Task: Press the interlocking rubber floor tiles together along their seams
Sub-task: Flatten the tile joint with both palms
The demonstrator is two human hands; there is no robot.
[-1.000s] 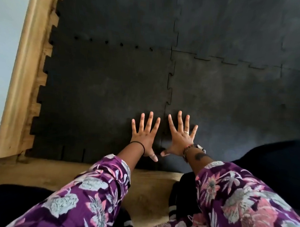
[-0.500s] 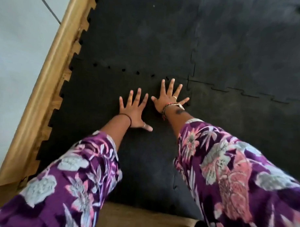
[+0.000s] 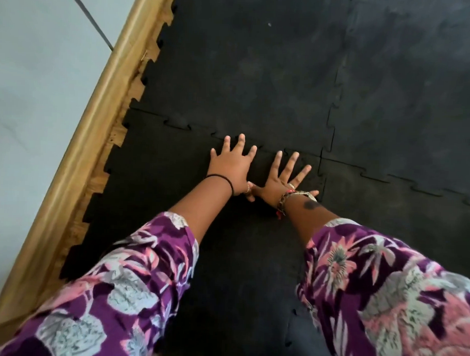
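Note:
Black interlocking rubber tiles cover the floor. The near left tile (image 3: 159, 191) carries both my hands. My left hand (image 3: 230, 167) lies flat with fingers spread, its fingertips at the toothed cross seam (image 3: 177, 125) that joins this tile to the far left tile (image 3: 245, 71). My right hand (image 3: 283, 181) lies flat beside it, fingers spread, thumbs touching, just short of the same seam and left of the corner where the tiles meet (image 3: 322, 155). The near right tile (image 3: 392, 207) lies to the right. Neither hand holds anything.
A wooden baseboard (image 3: 77, 167) runs diagonally along the left, with the tiles' toothed edge against a strip of wooden floor. A pale wall (image 3: 31, 91) lies beyond it. My purple floral sleeves (image 3: 384, 289) fill the lower view.
Both hands have slid forward across the near left tile from its near seam up to the cross seam. The view has leaned forward with them.

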